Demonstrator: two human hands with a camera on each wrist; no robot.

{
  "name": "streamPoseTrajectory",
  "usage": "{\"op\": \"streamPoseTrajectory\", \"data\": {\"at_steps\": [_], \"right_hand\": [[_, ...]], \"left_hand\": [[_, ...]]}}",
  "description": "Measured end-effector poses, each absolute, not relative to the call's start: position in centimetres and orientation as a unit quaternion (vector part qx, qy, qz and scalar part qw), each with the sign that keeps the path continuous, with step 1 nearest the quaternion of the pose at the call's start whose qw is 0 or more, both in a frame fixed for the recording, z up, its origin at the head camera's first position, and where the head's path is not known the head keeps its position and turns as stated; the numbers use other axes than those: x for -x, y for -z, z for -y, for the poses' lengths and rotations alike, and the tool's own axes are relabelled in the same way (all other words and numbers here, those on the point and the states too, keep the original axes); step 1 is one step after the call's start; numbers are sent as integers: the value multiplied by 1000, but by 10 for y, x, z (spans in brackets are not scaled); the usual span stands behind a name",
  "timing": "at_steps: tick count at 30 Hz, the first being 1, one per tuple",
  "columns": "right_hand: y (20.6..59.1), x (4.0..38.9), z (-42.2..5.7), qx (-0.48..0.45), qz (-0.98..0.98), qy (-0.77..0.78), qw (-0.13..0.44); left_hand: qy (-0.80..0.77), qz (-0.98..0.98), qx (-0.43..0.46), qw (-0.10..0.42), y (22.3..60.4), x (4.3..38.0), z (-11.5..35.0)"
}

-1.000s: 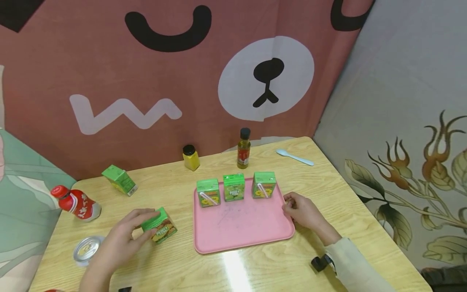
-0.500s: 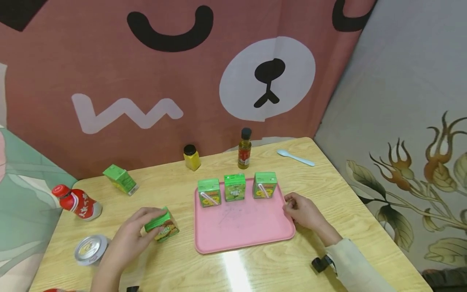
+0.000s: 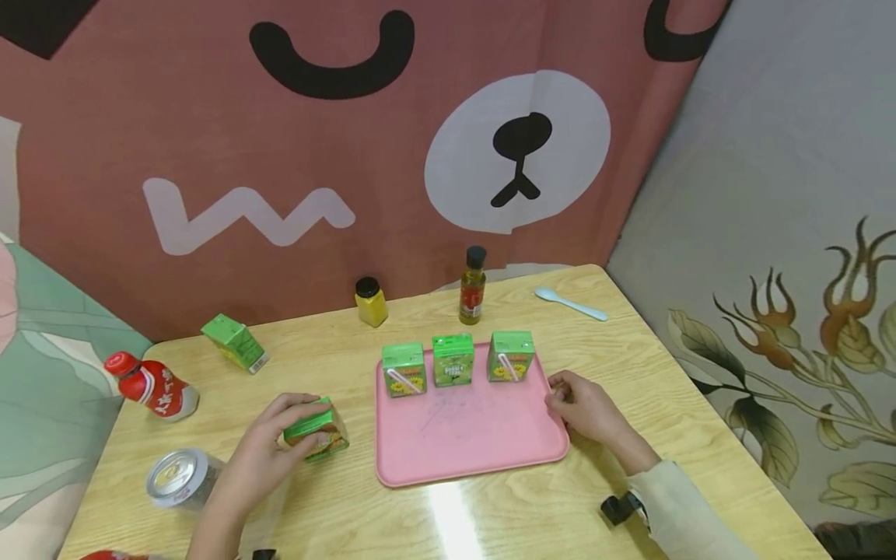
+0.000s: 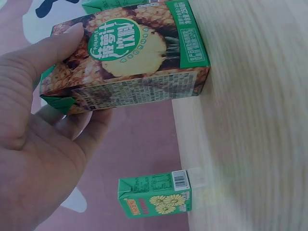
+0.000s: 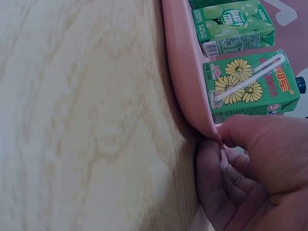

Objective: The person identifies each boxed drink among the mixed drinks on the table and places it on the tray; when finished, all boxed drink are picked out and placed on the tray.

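Observation:
A pineapple juice carton [image 3: 338, 432] is gripped between the thumb and fingers of my left hand [image 3: 260, 453], just left of the pink tray [image 3: 462, 447]. In the left wrist view, the pineapple picture on this carton [image 4: 130, 53] faces the camera. My right hand [image 3: 590, 411] pinches the tray's right rim, thumb on top in the right wrist view. Along the tray's back edge stand three green drink cartons: one with yellow flowers and a straw [image 3: 404, 373] at left, a grape one [image 3: 453, 362] in the middle, another flowered one [image 3: 510, 359] at right.
Another green carton [image 3: 235, 343] lies at the back left, near a red bottle [image 3: 157, 390]. A lidded can [image 3: 178, 476] stands beside my left forearm. Behind the tray are a yellow jar [image 3: 371, 305], a black-capped sauce bottle [image 3: 472, 288] and a pale blue spoon [image 3: 570, 304].
My left hand has moved a little to the right with the pineapple juice carton, uncovering more of the can. My right hand keeps its hold on the tray rim.

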State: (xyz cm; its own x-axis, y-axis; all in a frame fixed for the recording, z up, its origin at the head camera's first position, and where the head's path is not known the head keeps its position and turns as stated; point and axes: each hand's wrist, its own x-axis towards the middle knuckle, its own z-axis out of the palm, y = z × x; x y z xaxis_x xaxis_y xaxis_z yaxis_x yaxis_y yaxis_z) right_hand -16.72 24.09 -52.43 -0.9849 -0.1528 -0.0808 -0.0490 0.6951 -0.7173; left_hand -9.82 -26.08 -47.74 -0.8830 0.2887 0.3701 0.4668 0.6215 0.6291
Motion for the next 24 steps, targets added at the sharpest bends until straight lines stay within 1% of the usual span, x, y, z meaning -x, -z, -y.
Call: {"op": "streamPoseTrajectory", "data": {"at_steps": [4, 12, 19, 24], "right_hand": [[524, 166, -241, 55, -915, 394, 74], [527, 167, -241, 57, -917, 388, 73], [527, 168, -243, 54, -916, 392, 72], [526, 168, -242, 50, -913, 397, 78]], "left_hand": [[384, 888, 214, 133, 478, 98, 261], [386, 881, 236, 141, 470, 96, 254], [402, 865, 274, 118, 451, 103, 235], [424, 847, 303, 104, 445, 113, 217]]}}
